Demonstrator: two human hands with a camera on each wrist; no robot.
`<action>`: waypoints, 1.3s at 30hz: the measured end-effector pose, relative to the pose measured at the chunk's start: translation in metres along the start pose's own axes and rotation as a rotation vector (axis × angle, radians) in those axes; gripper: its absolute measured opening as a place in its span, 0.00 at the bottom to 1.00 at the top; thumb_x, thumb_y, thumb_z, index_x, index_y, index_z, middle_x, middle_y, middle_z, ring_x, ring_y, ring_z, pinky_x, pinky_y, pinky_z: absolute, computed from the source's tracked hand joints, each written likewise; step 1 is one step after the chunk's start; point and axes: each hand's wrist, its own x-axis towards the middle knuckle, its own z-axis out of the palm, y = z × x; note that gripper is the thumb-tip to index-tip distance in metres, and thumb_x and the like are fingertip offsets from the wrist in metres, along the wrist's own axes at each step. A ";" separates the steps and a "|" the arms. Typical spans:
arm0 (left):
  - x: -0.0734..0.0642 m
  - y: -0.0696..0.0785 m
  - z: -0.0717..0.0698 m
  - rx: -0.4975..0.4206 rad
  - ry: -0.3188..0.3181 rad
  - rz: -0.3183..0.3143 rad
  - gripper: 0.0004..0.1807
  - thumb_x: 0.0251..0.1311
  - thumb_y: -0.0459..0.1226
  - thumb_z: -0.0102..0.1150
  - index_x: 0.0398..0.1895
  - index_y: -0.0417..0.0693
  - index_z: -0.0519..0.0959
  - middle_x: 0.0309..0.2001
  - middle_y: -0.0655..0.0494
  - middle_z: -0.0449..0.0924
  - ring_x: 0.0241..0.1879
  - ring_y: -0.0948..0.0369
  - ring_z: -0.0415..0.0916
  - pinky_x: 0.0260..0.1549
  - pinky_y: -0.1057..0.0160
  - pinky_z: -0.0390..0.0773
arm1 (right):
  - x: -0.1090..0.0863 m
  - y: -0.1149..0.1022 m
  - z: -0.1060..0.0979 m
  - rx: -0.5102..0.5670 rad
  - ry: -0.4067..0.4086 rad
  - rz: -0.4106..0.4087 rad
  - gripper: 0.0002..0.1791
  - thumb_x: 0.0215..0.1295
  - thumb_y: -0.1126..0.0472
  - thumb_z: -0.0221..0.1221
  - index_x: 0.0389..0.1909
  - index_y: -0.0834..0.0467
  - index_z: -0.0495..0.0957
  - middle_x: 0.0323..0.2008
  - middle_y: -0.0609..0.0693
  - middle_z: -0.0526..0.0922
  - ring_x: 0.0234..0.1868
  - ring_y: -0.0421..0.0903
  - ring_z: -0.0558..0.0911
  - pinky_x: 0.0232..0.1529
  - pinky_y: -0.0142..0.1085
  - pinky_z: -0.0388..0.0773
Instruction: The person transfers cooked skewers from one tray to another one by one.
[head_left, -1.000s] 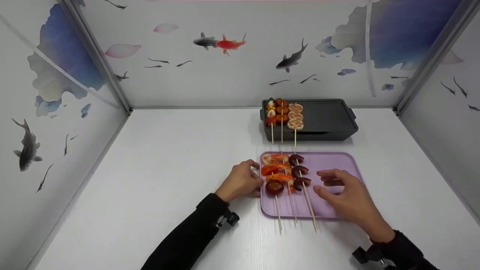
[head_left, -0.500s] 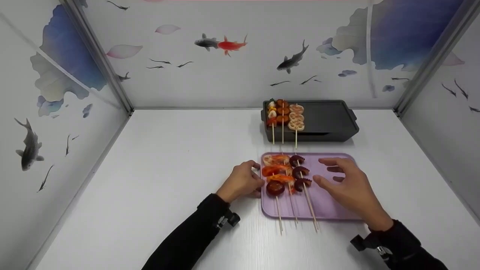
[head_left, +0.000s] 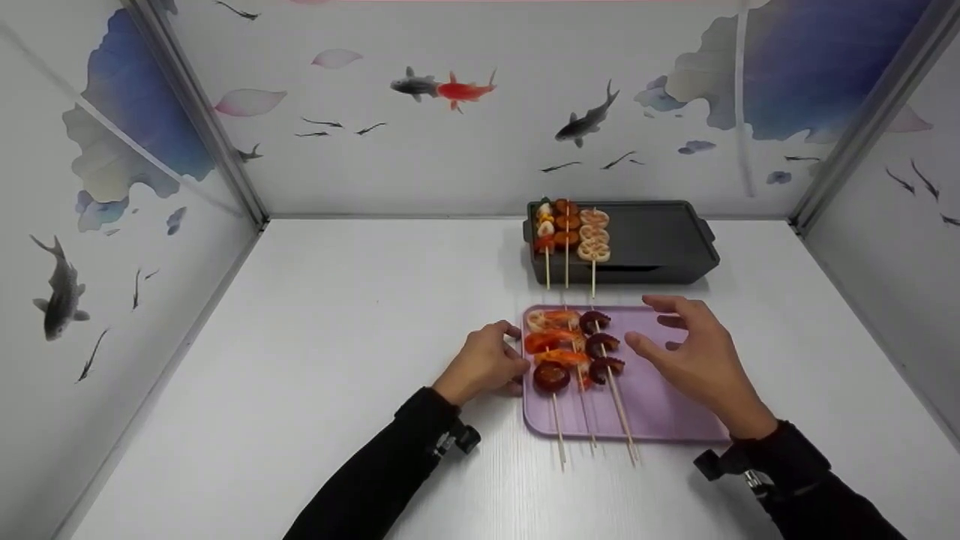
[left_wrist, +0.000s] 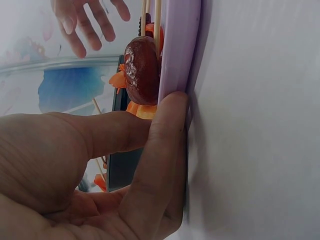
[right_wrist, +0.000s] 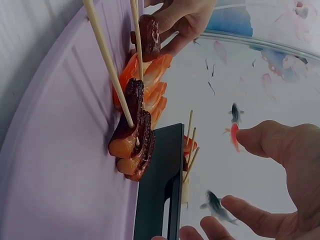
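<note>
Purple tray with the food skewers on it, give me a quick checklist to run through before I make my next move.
1. Left hand touching the purple tray's left edge: ok.
2. Left hand gripping that edge firmly: cannot tell.
3. Right hand free: ok, it holds nothing.
4. Sticks wholly within the tray: not ok, their ends overhang its near edge.
5. Skewers on the grill lined up: ok, three lie side by side at its left.

White tabletop; pale back wall printed with red fish, dark fish, blue leaf; grey metal post at left corner.
</note>
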 end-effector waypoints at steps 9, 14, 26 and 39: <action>0.000 0.000 0.000 -0.003 -0.001 0.016 0.26 0.52 0.34 0.62 0.56 0.43 0.68 0.31 0.54 0.82 0.24 0.55 0.84 0.23 0.60 0.84 | 0.013 -0.002 0.002 -0.021 0.013 -0.006 0.39 0.50 0.36 0.63 0.63 0.46 0.66 0.62 0.49 0.69 0.59 0.53 0.73 0.53 0.52 0.77; -0.001 -0.001 0.001 -0.019 0.001 0.019 0.27 0.50 0.32 0.61 0.56 0.42 0.68 0.30 0.54 0.82 0.24 0.55 0.84 0.23 0.59 0.84 | 0.020 -0.001 0.004 -0.015 0.014 -0.010 0.40 0.50 0.36 0.64 0.64 0.46 0.65 0.62 0.48 0.69 0.58 0.52 0.74 0.54 0.50 0.76; -0.001 0.000 0.000 -0.022 0.002 0.019 0.27 0.50 0.32 0.61 0.57 0.42 0.68 0.32 0.52 0.82 0.24 0.55 0.84 0.23 0.59 0.85 | 0.039 -0.001 0.010 -0.001 -0.007 0.042 0.43 0.48 0.33 0.63 0.65 0.44 0.63 0.57 0.51 0.69 0.56 0.56 0.77 0.52 0.51 0.78; -0.001 0.000 0.000 -0.030 -0.004 0.034 0.27 0.51 0.32 0.60 0.57 0.40 0.68 0.32 0.50 0.83 0.23 0.54 0.84 0.23 0.59 0.85 | 0.059 0.000 0.023 -0.005 -0.011 0.064 0.43 0.51 0.34 0.61 0.67 0.45 0.60 0.59 0.55 0.70 0.55 0.56 0.77 0.43 0.53 0.80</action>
